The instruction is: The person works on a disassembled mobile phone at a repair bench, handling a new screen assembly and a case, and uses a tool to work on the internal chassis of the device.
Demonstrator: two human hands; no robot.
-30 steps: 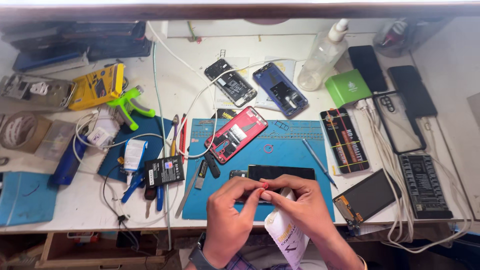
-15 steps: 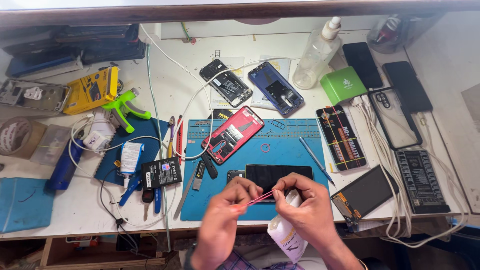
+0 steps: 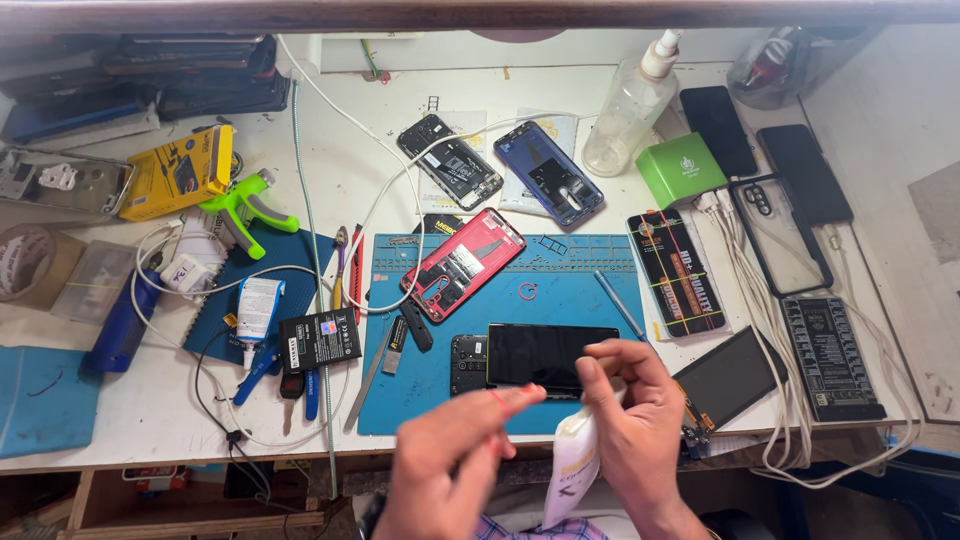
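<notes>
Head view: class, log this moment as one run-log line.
left hand: red band on finger | right hand: holding white pouch | black screen panel: flat on blue mat

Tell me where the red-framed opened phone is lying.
In the head view, the red-framed phone lies left of centre on the blue work mat, below the black opened phone, beyond both hands.

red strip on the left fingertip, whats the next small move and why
Probably lay the red strip aside on the blue mat: it clings to the left hand, while the right hand holds a white pouch beside the black screen.
</notes>
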